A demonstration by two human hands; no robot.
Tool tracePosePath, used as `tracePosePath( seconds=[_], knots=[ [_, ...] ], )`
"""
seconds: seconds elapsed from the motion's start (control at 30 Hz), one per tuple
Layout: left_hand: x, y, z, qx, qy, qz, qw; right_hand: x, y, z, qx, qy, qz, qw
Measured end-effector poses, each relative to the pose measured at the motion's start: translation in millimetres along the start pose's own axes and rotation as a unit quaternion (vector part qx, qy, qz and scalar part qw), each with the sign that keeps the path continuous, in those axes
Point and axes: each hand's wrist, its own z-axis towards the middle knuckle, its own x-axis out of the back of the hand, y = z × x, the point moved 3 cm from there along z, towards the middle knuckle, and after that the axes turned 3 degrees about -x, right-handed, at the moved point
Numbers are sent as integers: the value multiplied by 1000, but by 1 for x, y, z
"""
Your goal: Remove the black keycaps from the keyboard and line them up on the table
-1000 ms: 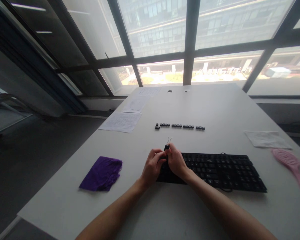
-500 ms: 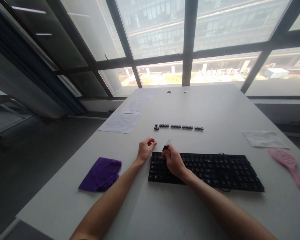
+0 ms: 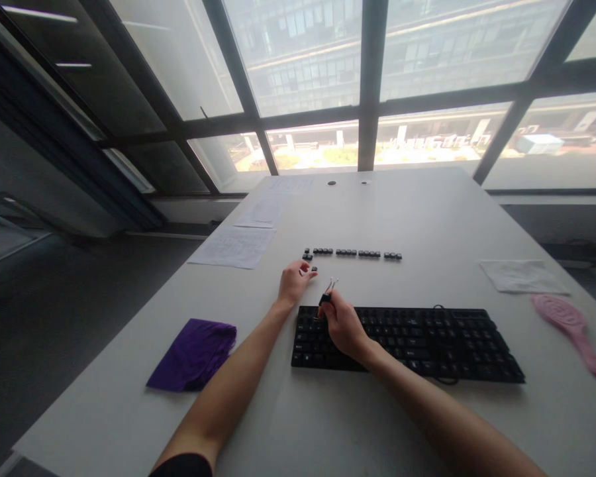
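Note:
My left hand (image 3: 294, 281) is closed, with a small black keycap (image 3: 314, 269) pinched at its fingertips, just above the table beyond the keyboard's left end. My right hand (image 3: 345, 321) grips a keycap puller (image 3: 324, 299) with a black body and thin metal wires that stick up. This hand is over the upper left part of the black keyboard (image 3: 457, 338), and its fingers hide some keys. Farther back, several loose black keycaps (image 3: 346, 252) lie in a row of short groups. Two or three more keycaps (image 3: 307, 257) sit at the row's left end.
A folded purple cloth (image 3: 191, 354) lies left of my left forearm. Sheets of paper (image 3: 233, 246) run along the table's left edge. On the right are a white cloth or tissue (image 3: 524, 277) and a pink hairbrush (image 3: 571, 324). Windows stand behind the white table (image 3: 427, 218).
My left hand has moved forward and slightly right, toward the row, and a keycap now shows at its fingertips. My right hand stays over the keyboard with the puller. The view has shifted slightly.

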Motion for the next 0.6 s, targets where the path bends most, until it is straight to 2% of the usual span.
tracePosePath(
  seconds=[0.27,0.6],
  knots=[
    [-5,-3,8,15,-28,20,999,0,0,-1,0,-6,1,1000],
    [-8,-9,28,63,-30,22,997,1,-1,0,3,-12,-5,1000]
  ],
)
